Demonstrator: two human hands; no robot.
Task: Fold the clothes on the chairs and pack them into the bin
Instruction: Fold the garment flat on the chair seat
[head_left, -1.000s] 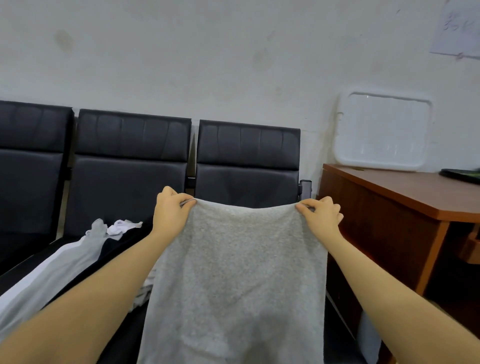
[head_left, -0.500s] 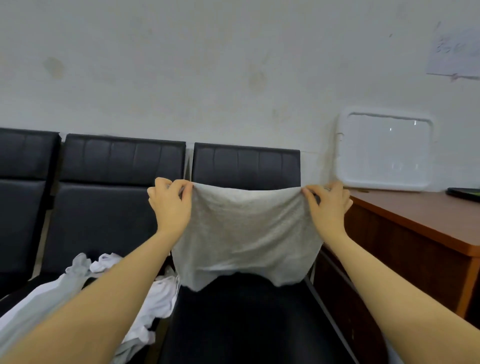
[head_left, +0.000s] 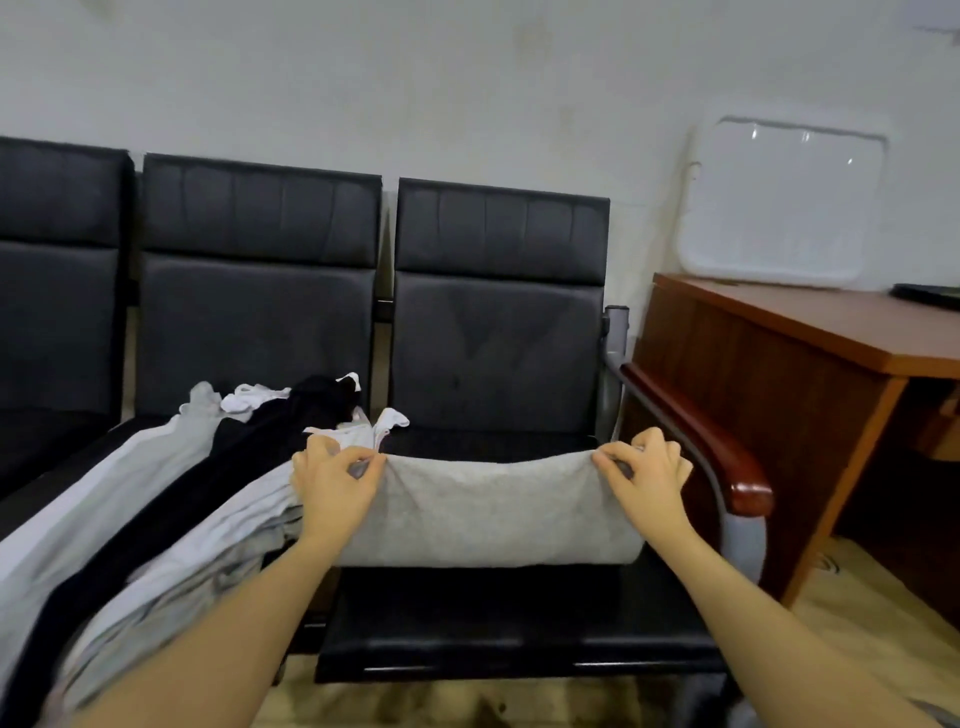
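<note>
A grey garment (head_left: 493, 509) hangs low over the seat of the rightmost black chair (head_left: 498, 322), its lower part lying on the seat. My left hand (head_left: 332, 478) pinches its top left corner. My right hand (head_left: 644, 473) pinches the top right corner. The top edge sags between them. A pile of light grey, black and white clothes (head_left: 171, 493) lies across the middle chair's seat, to the left of my left hand. No bin is in view.
A row of black chairs stands against the wall. A wooden armrest (head_left: 706, 441) curves just right of my right hand. Beyond it stands a brown wooden desk (head_left: 810, 332) with a white tray (head_left: 779, 202) leaning on the wall. The floor below is tan.
Both hands have lowered the grey garment from in front of the chair back down onto the seat. The view has tilted downward.
</note>
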